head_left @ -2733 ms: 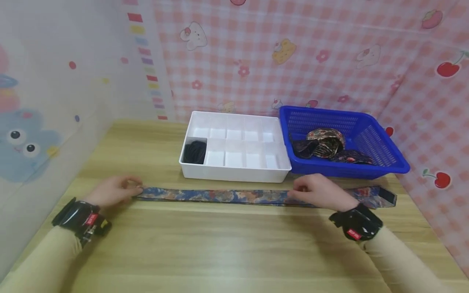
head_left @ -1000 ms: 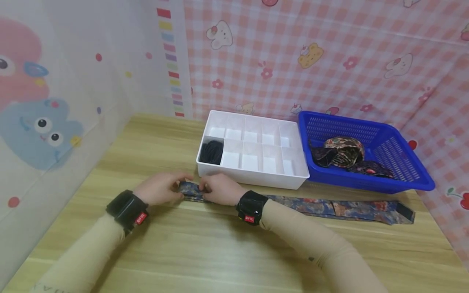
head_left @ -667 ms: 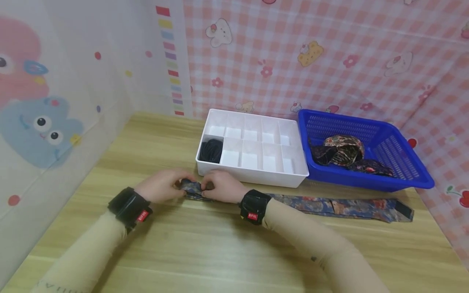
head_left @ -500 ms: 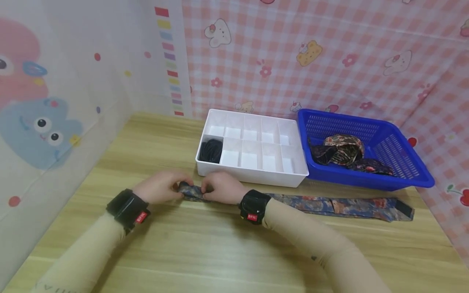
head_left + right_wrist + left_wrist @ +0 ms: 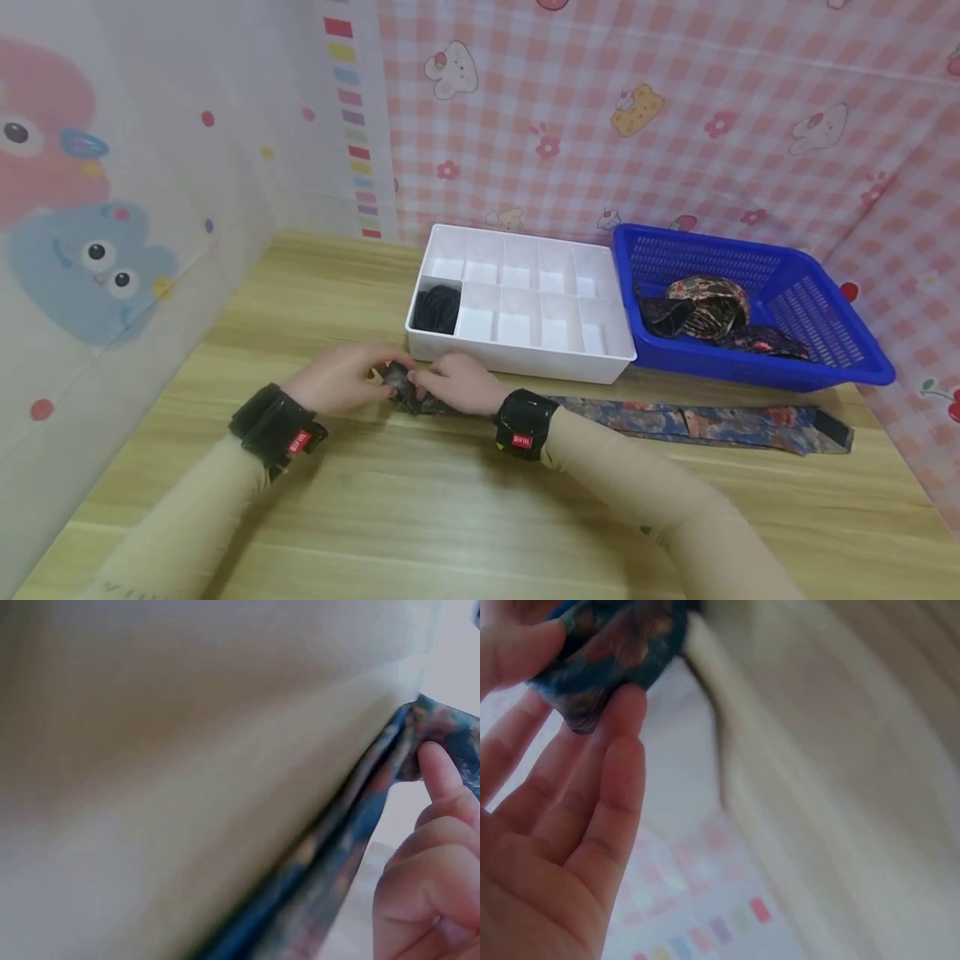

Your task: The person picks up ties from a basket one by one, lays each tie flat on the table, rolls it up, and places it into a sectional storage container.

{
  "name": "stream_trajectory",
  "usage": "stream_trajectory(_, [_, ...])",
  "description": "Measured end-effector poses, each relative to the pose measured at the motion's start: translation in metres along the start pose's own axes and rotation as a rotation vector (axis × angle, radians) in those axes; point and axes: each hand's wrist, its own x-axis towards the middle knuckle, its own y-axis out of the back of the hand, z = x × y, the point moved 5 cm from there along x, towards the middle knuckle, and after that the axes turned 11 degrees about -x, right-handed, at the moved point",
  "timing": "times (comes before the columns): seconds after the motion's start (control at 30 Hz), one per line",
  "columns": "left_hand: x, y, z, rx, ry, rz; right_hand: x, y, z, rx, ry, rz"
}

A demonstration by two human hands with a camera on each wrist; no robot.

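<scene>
A blue floral necktie (image 5: 750, 427) lies lengthwise along the table, its wide end with a dark lining off to the right. Its left end is bunched and turned up between both hands, in front of the white box. My left hand (image 5: 341, 383) pinches that folded end (image 5: 619, 645) between thumb and fingers, as the left wrist view shows close up. From the other side, my right hand (image 5: 467, 386) pinches the necktie right beside it. In the right wrist view a fingertip (image 5: 439, 769) presses the cloth, and the doubled strip runs away below. The right forearm hides part of the necktie.
Behind the hands stands a white divided box (image 5: 517, 360) with a bundle of black cords (image 5: 437, 308) in its front left compartment. To its right, a blue basket (image 5: 757, 371) holds several dark patterned ties, one rolled (image 5: 708, 308). Cloth-covered walls (image 5: 525, 108) enclose the table's back and sides.
The hands were spread along the flat necktie; both have since come together at its left end. That end has just been turned up and bunched, with the left hand slightly further right.
</scene>
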Motion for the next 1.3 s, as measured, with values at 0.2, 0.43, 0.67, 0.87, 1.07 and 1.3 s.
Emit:
stream_trajectory(0.2, [0.019,-0.014,0.020,-0.165,-0.094,-0.038,-0.017,-0.004,0.024,0.468,-0.222,-0.136])
stream_trajectory(0.43, [0.025,-0.033,0.011,-0.001,-0.103,-0.030,-0.027,-0.002,0.043,0.521,-0.195,-0.178])
stream_trajectory(0.67, [0.026,-0.043,0.001,0.145,-0.022,-0.050,-0.032,0.005,0.045,0.381,-0.203,-0.119])
stream_trajectory(0.87, [0.026,-0.041,0.000,0.157,0.026,-0.057,-0.029,0.013,0.034,-0.024,-0.074,-0.025])
stream_trajectory(1.07, [0.019,-0.035,0.000,0.112,0.048,-0.054,-0.027,0.015,0.017,-0.246,-0.003,0.070])
stream_trajectory(1.3, [0.022,-0.027,0.015,-0.006,-0.013,0.009,-0.029,0.007,0.023,0.144,-0.100,-0.003])
